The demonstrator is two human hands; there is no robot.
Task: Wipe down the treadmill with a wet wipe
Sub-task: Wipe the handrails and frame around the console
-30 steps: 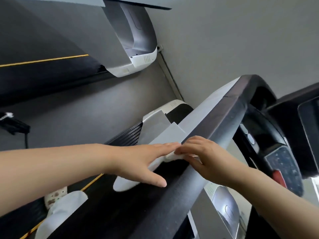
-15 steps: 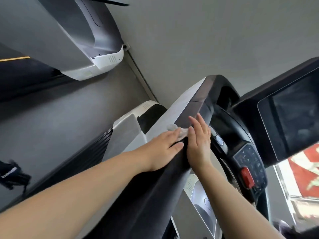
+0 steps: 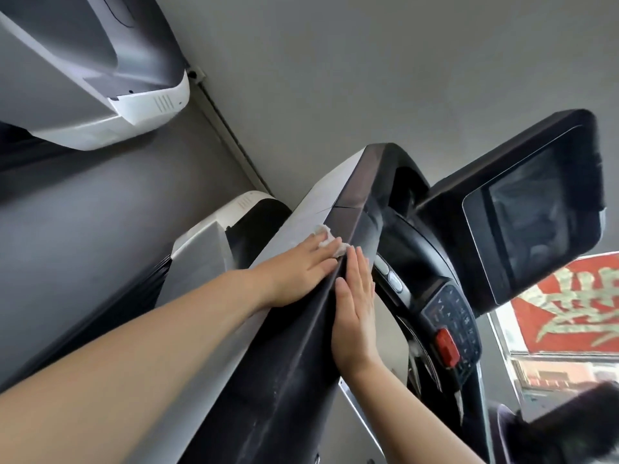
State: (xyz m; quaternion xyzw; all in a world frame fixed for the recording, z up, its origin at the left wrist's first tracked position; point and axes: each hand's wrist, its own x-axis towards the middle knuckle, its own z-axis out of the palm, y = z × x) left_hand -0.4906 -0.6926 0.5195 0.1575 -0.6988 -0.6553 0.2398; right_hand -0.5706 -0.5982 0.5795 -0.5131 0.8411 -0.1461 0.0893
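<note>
Two bare hands lie flat on one long treadmill side rail (image 3: 301,346), which runs as a dark band from the near bottom middle of the view up and away to a rounded far end above the middle. The left hand (image 3: 294,272) rests palm down on the rail's pale grey left face, its fingers straight and pointing along the rail toward the far end, pressing one crumpled white wet wipe (image 3: 330,242) against the surface. The wipe sits under and just beyond the left fingertips, at the seam where the grey face meets the dark top edge, with only its bunched far edge showing past the fingers. The right hand (image 3: 355,308) lies just right of the left, across the rail's dark ridge, palm flat on the rail's right face, fingers straight and together, pointing the same way; it holds nothing, and its fingertips end just beside the wipe, though whether they touch it cannot be told. The two forearms enter from the near left and the near bottom right. To the right of the rail sits one dark control panel (image 3: 449,316) with small keys and one red button (image 3: 447,344). Farther right, one black tilted screen (image 3: 532,212) shows only dim reflections. At the far left, a second grey and white treadmill (image 3: 100,78) stands on the grey floor (image 3: 93,222).
</note>
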